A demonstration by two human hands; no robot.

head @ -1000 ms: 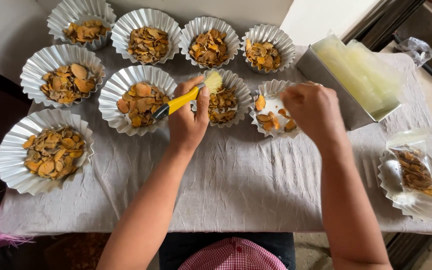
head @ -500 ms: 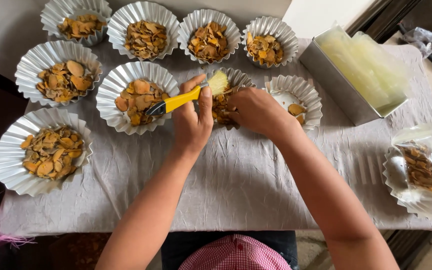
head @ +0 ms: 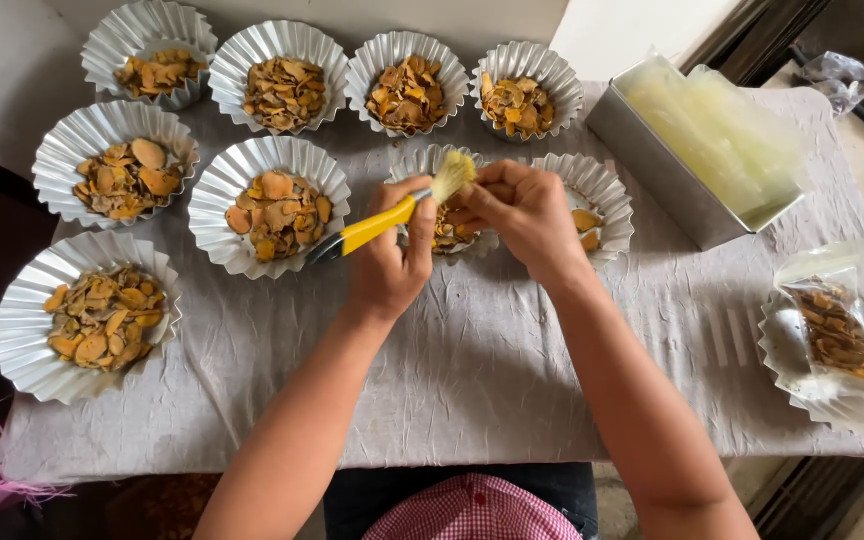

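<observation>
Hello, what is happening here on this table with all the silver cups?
A person works over a table covered with a grey cloth. The left hand holds a brush with a yellow handle, bristles up. The right hand is at the bristles, above a fluted foil cup of orange dried slices. Eight more such cups stand around, one nearly empty. A metal tin of clear bags is at the right, and a filled bag lies in another cup.
</observation>
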